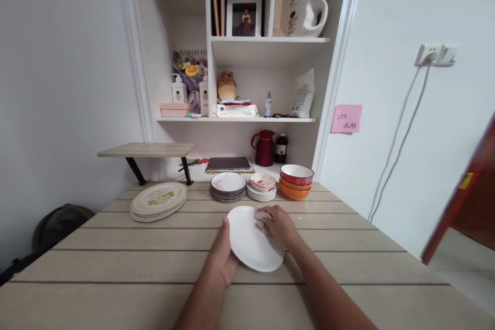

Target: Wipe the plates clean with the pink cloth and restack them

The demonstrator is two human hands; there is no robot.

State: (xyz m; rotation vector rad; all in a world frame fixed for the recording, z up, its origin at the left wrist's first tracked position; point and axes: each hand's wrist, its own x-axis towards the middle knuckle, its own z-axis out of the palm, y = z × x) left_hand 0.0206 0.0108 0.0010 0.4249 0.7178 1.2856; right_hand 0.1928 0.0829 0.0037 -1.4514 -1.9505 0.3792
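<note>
A plain white plate (253, 245) is tilted toward me above the slatted table. My left hand (225, 255) grips its left edge, thumb up along the rim and the other fingers hidden behind it. Against the plate's upper right face, my right hand (277, 226) presses a crumpled pale cloth (260, 215), its fingers bent over it. Just beyond the plate stand a stack of dark-rimmed plates (228, 183), a stack of small white plates (262, 196) with patterned square dishes (262, 181) on top, and stacked red and orange bowls (295, 192).
Large green-patterned plates (158, 199) are stacked at the table's left, near a small raised shelf (145, 150). At the back are a closed laptop (229, 164), a red jug (265, 148) and a dark bottle (281, 148). Wall shelving rises behind the table (162, 247).
</note>
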